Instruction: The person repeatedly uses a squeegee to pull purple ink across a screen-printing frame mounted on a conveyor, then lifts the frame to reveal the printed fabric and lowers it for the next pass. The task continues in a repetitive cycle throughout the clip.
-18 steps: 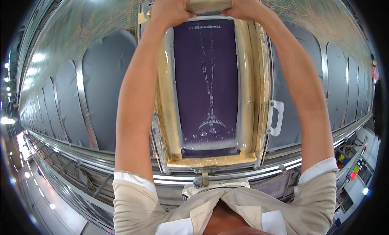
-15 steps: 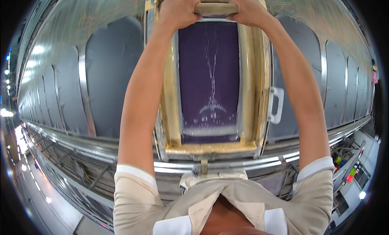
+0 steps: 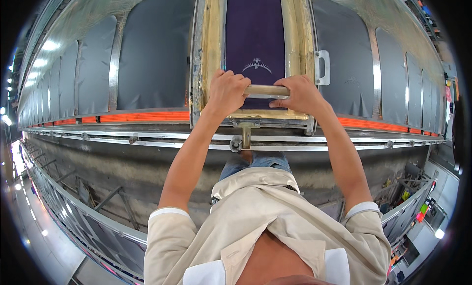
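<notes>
A printing screen [image 3: 297, 34] with a taped, yellowed frame lies in front of me, its dark purple mesh [image 3: 255, 34] carrying a pale arched design near the close end. Across that close end sits a squeegee [image 3: 268, 90] with a rounded wooden grip. My left hand [image 3: 228, 92] is closed round its left end, and my right hand [image 3: 299, 94] grips the right end with the thumb along the near side. The squeegee's blade and its contact with the mesh are hidden below the grip. A white handle [image 3: 322, 68] projects from the frame's right side.
Dark grey rounded panels [image 3: 155, 54] lie in a row on the long table to both sides. An orange strip [image 3: 142, 117] runs along the table's near edge, with a metal rail [image 3: 191, 140] in front. A metal bracket [image 3: 246, 133] joins the screen's near end.
Both hands have drawn the squeegee from the screen's far end to its near end. The liquid streaks and bubbles on the mesh are gone, and the orange strip has come into view.
</notes>
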Available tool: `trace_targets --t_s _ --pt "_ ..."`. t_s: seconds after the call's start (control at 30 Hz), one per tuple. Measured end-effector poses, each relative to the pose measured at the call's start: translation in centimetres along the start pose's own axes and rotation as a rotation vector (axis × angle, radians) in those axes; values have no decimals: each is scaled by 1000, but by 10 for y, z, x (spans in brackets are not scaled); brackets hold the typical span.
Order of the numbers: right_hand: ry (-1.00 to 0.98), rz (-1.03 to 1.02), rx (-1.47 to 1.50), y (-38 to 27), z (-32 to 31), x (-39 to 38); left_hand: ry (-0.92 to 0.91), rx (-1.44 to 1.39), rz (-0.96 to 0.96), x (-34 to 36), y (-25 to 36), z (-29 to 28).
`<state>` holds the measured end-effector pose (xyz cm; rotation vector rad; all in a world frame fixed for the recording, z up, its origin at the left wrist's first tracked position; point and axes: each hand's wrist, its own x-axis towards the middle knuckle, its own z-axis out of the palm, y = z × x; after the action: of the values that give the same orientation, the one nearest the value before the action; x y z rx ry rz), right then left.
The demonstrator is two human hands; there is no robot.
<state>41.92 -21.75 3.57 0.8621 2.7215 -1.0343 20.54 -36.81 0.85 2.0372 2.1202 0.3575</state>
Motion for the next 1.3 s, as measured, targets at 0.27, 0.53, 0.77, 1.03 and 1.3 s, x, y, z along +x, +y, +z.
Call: trace_targets --t_s 0.27,0.53,0.77,1.03,1.3 --pt "718 662 168 138 -25 55 0 66 52 -8 5 -10" --pt "787 575 213 86 -55 44 30 -75 -25 -30 -3 -20" --pt "998 305 235 24 37 123 6 28 -46 -75 -128 -58" --pt "907 368 444 -143 121 225 226 76 -56 -212 -246 -133" --pt "868 477 395 -152 128 228 157 77 34 -240 -268 -106"
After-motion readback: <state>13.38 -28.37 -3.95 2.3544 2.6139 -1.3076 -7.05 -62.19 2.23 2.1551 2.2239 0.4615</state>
